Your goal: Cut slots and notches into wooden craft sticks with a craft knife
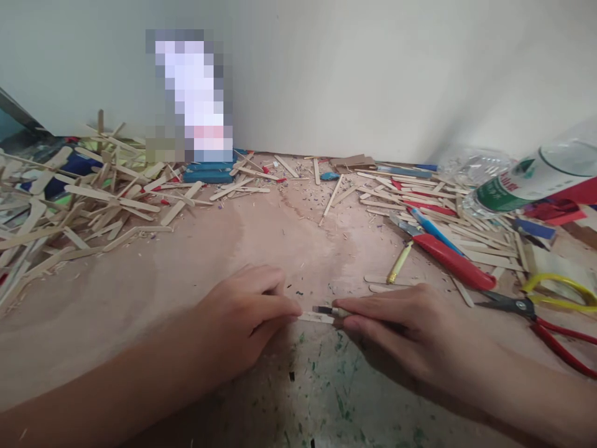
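My left hand [247, 311] presses a small wooden stick piece [316, 318] flat on the work surface, its fingertips closed on the stick's left end. My right hand [410, 323] is closed round a small craft knife [329, 310], whose dark blade rests on the stick's right end. The two hands nearly meet at the middle of the table, just above a worn green cutting mat [336, 392].
A big heap of wooden sticks [69, 199] fills the left. On the right lie more sticks [410, 199], a red-handled tool [450, 260], a yellow pen-like tool [399, 262], scissors [536, 311], a plastic bottle [527, 180] and a blue block [208, 171] by the wall.
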Demonstrator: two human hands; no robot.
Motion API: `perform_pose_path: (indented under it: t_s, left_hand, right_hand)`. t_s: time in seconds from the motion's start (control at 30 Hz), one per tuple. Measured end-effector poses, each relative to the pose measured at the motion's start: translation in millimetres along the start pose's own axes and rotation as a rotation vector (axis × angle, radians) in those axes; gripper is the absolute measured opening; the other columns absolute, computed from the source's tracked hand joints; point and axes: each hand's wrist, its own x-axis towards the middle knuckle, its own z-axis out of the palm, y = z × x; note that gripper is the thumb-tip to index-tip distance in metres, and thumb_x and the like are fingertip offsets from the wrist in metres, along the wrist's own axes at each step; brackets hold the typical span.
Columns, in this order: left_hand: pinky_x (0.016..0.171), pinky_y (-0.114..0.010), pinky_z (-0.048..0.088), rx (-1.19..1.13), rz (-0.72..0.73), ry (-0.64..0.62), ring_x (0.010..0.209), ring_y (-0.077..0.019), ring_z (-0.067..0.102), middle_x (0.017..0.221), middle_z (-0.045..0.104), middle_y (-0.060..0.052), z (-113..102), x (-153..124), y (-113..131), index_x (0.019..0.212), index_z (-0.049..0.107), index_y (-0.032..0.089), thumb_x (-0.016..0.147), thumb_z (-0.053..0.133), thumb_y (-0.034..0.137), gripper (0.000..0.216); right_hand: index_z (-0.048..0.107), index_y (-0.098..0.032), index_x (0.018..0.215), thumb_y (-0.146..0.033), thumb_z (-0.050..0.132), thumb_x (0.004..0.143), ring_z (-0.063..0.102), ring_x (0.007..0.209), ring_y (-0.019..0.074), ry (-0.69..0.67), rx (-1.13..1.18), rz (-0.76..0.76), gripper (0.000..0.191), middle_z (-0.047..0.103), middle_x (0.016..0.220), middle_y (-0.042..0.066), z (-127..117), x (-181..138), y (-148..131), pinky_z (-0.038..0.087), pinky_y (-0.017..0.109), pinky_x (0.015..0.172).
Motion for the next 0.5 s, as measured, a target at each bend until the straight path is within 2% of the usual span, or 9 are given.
perform_pose_path:
  t_s: [0.1, 0.23, 0.4, 0.5]
  left_hand:
    - [0.076, -0.031, 0.042, 0.034, -0.010, -0.002, 0.081, -0.0179, 0.060, 0.089, 0.060, 0.002, 0, -2, 0, 0.099, 0.088, 0.025, 0.120, 0.055, 0.005, 0.044]
    - [0.081, -0.031, 0.050, 0.083, 0.027, -0.043, 0.083, -0.0195, 0.061, 0.090, 0.064, 0.001, -7, -2, 4, 0.101, 0.086, 0.026, 0.124, 0.059, 0.009, 0.039]
    - [0.094, -0.035, 0.056, 0.188, 0.079, -0.037, 0.093, -0.0202, 0.073, 0.096, 0.076, 0.000, -15, 0, 10, 0.110, 0.086, 0.026, 0.127, 0.058, 0.009, 0.037]
    - [0.102, -0.038, 0.063, 0.221, 0.078, -0.060, 0.102, -0.0225, 0.082, 0.109, 0.088, -0.001, -12, -13, 1, 0.120, 0.089, 0.030, 0.128, 0.060, 0.017, 0.034]
  right_hand:
    - [0.098, -0.018, 0.134, -0.034, 0.064, 0.139, 0.084, 0.068, 0.0144, 0.033, -0.010, -0.023, 0.038, 0.094, 0.091, 0.004, -3, -1, -1, 0.057, 0.027, 0.063]
    - [0.097, -0.016, 0.140, -0.034, 0.063, 0.139, 0.083, 0.068, 0.0136, 0.096, -0.005, -0.025, 0.038, 0.096, 0.095, 0.006, 4, -3, 3, 0.055, 0.027, 0.062]
    - [0.097, -0.017, 0.127, -0.036, 0.063, 0.138, 0.081, 0.074, 0.0160, 0.106, 0.008, -0.033, 0.040, 0.093, 0.093, 0.007, 17, -2, 11, 0.052, 0.030, 0.068]
    - [0.095, -0.017, 0.119, -0.033, 0.067, 0.135, 0.077, 0.074, 0.0165, 0.098, -0.006, 0.016, 0.036, 0.091, 0.091, 0.006, 18, -1, 9, 0.048, 0.031, 0.070]
